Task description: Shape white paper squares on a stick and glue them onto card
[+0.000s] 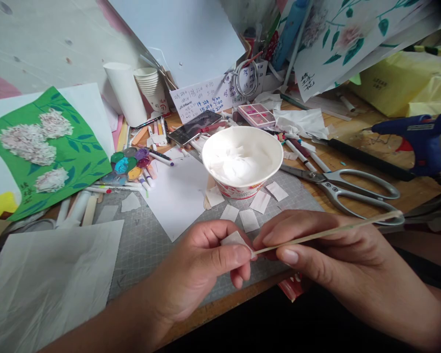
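Observation:
My left hand [206, 260] is closed, pinching a small white tissue square [234, 239] between thumb and fingers. My right hand [327, 250] is closed on a thin wooden stick [338, 229] whose near tip meets the tissue square; the stick runs up and to the right. Both hands hover over the near edge of a grey cutting mat [150, 235]. Just beyond them stands a white paper bowl [242, 162] filled with white tissue, with several loose tissue squares [250, 218] lying on the mat around its base.
Scissors [353, 189] lie right of the bowl, a blue glue gun [422, 142] beyond them. A green paper with white tissue flowers [47, 147] lies at left, a paint palette [130, 164] and markers beside it. White sheets [51, 279], stacked cups [149, 81], a phone [194, 126] crowd the table.

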Action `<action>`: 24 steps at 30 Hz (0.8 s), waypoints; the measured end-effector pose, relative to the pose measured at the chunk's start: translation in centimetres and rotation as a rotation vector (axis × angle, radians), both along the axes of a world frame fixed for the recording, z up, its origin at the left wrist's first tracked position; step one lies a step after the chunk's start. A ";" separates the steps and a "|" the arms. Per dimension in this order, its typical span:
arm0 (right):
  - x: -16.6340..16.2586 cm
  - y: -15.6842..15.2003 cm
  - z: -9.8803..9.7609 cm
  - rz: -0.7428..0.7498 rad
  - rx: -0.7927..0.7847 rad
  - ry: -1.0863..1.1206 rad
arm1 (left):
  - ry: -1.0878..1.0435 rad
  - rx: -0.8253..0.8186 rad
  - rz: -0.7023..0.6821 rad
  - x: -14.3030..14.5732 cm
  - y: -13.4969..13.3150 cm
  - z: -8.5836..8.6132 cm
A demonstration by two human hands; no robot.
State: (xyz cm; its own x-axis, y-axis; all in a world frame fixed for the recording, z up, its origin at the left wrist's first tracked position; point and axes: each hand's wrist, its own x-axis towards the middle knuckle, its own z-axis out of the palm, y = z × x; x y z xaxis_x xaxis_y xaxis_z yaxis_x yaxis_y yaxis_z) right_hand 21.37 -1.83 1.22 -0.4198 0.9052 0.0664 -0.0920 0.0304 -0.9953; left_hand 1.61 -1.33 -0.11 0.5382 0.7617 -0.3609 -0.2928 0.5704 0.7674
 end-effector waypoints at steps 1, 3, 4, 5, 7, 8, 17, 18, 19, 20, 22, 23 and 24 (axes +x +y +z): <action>0.0 0.0 0.0 0.003 -0.006 0.005 | -0.002 -0.003 0.001 0.0 0.0 0.0; -0.1 -0.1 0.1 0.013 -0.018 0.025 | -0.005 -0.004 0.000 0.0 0.0 0.0; -0.1 -0.1 0.1 0.015 -0.020 0.035 | -0.006 -0.006 0.001 0.0 -0.1 0.0; -0.2 -0.1 0.1 0.016 -0.019 0.042 | -0.006 -0.007 0.001 0.0 -0.1 0.0; -0.3 -0.1 0.1 0.005 -0.006 0.041 | -0.009 -0.007 0.003 0.0 -0.2 -0.1; -0.3 0.0 0.1 -0.001 0.006 0.031 | -0.011 -0.009 0.003 0.0 -0.2 -0.1; 0.0 -0.1 0.0 -0.040 0.076 -0.047 | -0.020 -0.040 -0.016 0.0 -0.1 -0.3; 0.0 -0.2 0.0 -0.042 0.074 -0.049 | -0.021 -0.039 -0.020 0.0 -0.1 -0.3; 0.0 -0.2 0.1 -0.043 0.074 -0.052 | -0.019 -0.041 -0.021 0.0 -0.1 -0.3; 0.0 -0.2 0.2 -0.044 0.074 -0.055 | -0.016 -0.043 -0.022 0.0 -0.1 -0.3; 0.0 -0.2 0.4 -0.039 0.082 -0.066 | -0.010 -0.050 -0.025 0.0 -0.1 -0.2; 0.0 -0.2 0.4 -0.036 0.089 -0.073 | -0.007 -0.054 -0.028 0.0 -0.1 -0.2; 0.0 -0.2 0.5 -0.031 0.094 -0.078 | -0.002 -0.057 -0.033 0.0 -0.1 -0.2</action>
State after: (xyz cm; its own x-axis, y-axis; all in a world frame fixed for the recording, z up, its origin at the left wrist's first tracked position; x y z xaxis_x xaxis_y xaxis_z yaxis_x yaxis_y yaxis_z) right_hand 21.40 -2.03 1.68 -0.3990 0.9091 0.1197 -0.0119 0.1253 -0.9920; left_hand 1.59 -1.41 -0.35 0.5639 0.7216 -0.4016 -0.2746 0.6225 0.7329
